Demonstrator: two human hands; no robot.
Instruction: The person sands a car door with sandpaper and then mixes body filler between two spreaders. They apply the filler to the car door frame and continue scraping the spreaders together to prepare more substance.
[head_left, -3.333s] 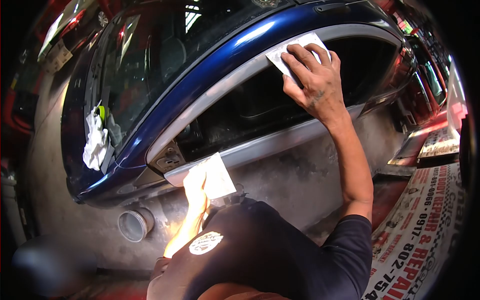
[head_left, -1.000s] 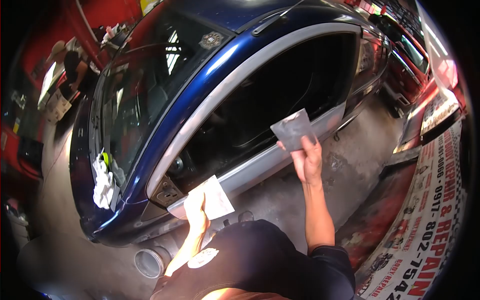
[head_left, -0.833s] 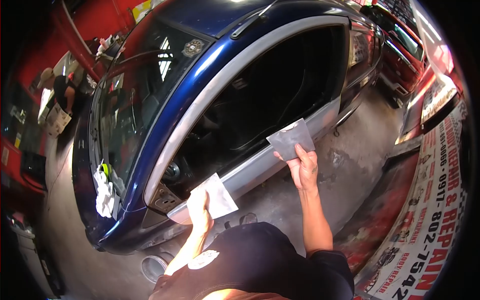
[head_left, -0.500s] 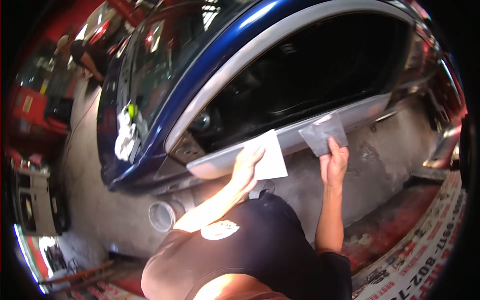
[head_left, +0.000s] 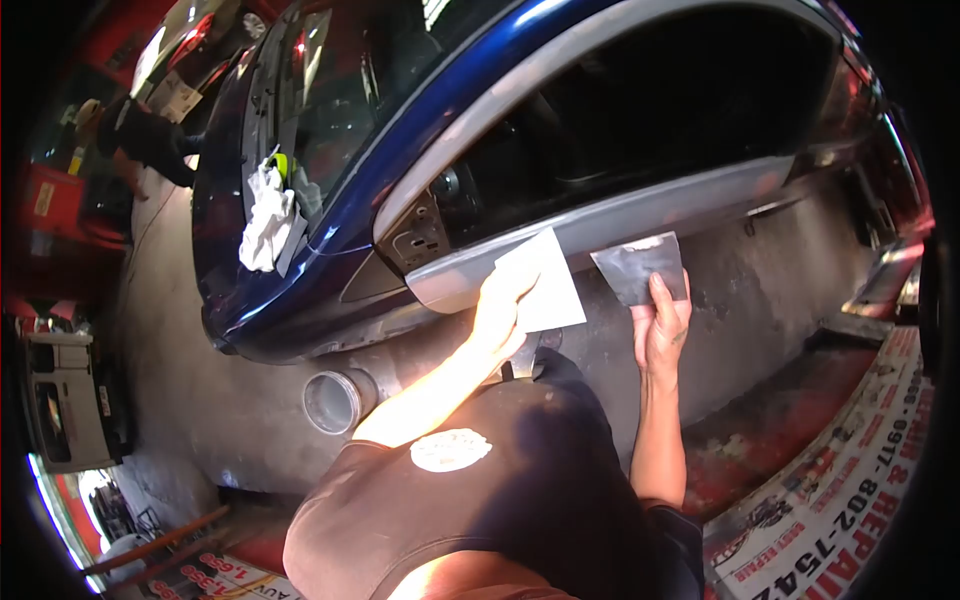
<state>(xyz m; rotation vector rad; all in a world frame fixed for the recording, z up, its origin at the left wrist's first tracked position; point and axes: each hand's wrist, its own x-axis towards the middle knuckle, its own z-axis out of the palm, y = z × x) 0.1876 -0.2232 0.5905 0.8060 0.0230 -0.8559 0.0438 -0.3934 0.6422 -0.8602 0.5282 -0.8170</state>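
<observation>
My left hand (head_left: pixel 500 310) grips a white sheet (head_left: pixel 553 292) by its left side, thumb lying on top. The sheet has straight edges and overlaps the lower grey band of the car door in this view. To its right, my right hand (head_left: pixel 662 328) pinches a dark grey piece of sandpaper (head_left: pixel 632 272), which has a pale worn patch along its top edge. Both hands are in front of the blue car's door (head_left: pixel 590 222), whose window surround is dull grey with paler patches.
A crumpled white cloth (head_left: pixel 268 225) lies by the car's windshield base. An open metal can (head_left: pixel 335 402) stands near my left arm. A person (head_left: pixel 150 135) bends at the far left. A printed banner (head_left: pixel 830 510) lies at lower right, and a boxy vehicle (head_left: pixel 65 400) is at far left.
The view has shifted, so the car sits further right. The white sheet and the sandpaper appear slightly higher, still held. The person at far left has shifted posture.
</observation>
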